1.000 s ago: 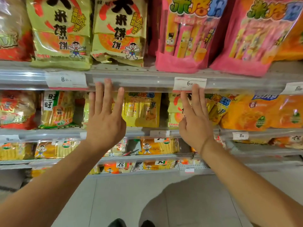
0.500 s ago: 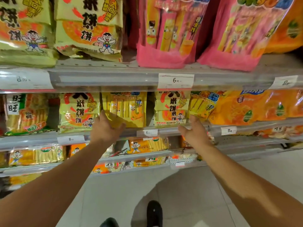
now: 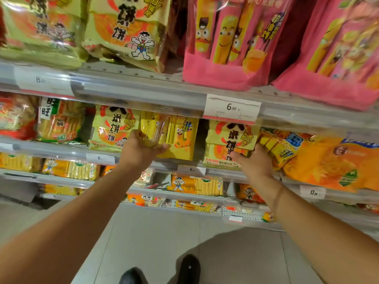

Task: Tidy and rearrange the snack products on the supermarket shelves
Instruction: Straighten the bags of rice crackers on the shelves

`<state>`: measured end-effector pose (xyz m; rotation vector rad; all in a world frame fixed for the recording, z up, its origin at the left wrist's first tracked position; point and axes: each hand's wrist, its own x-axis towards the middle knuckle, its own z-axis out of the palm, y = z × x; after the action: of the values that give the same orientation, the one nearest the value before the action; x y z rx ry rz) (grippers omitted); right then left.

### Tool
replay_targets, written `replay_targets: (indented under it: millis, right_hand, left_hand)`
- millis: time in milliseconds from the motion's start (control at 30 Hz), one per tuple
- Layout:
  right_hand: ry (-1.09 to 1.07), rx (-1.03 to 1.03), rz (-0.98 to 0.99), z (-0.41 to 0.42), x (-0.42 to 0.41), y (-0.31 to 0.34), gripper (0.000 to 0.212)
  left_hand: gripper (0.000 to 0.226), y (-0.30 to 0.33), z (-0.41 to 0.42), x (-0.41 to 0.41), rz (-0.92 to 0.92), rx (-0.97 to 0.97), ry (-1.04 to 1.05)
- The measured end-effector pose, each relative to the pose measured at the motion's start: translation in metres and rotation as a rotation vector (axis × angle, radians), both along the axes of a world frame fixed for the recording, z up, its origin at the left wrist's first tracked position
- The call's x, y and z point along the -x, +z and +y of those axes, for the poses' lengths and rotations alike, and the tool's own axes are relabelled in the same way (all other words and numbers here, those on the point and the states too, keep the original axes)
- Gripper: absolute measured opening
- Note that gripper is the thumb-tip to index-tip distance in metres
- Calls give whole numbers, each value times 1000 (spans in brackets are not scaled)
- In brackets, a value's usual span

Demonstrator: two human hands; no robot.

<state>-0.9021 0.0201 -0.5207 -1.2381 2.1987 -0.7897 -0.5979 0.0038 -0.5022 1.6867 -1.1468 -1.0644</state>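
I see two hands reaching into the second shelf (image 3: 143, 154) from the top. The left hand (image 3: 141, 149) holds the bottom of a yellow snack bag (image 3: 174, 138) with funny stick faces on it. Its fingers curl up around the bag's lower edge. The bag stands upright near the front edge of the shelf, between two rice cracker bags.

The right hand (image 3: 255, 162) reaches toward a yellow bag with a blue number (image 3: 281, 146). This bag leans over at a tilt. The hand is blurry, so I cannot tell if it holds the bag or just touches it.

On this shelf I count two yellow-green rice cracker bags with big black letters: one (image 3: 112, 130) just left of the left hand, one (image 3: 229, 140) between the two hands. Each has a red ring and a little cartoon boy. At the right end lies a big orange bag (image 3: 338, 162).

On the top shelf (image 3: 133, 89) I count two more yellow-green rice cracker bags (image 3: 127, 31) on the left and two pink bags (image 3: 229, 48) with stick faces on the right. A white price tag (image 3: 232, 108) reading 6.90 hangs on the front edge of the top shelf.

Two black shoes (image 3: 188, 267) stand on the grey floor below.
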Motion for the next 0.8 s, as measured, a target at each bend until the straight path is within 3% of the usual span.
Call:
replay_targets:
  millis: [133, 200, 300, 633, 800]
  right_hand:
    - [-3, 53, 75, -1, -15, 3, 61]
    - [20, 70, 17, -5, -33, 5, 55]
    - [26, 82, -79, -14, -71, 6, 52]
    - [135, 54, -142, -41, -181, 2, 33]
    - [87, -112, -174, -51, -203, -4, 61]
  left_hand:
    - [88, 5, 20, -46, 47, -10, 108]
    - [95, 3, 34, -78, 43, -41, 153]
    - [89, 1, 56, -120, 67, -71, 196]
    - [72, -14, 90, -175, 56, -72, 169]
    - [64, -22, 100, -181, 103, -24, 158]
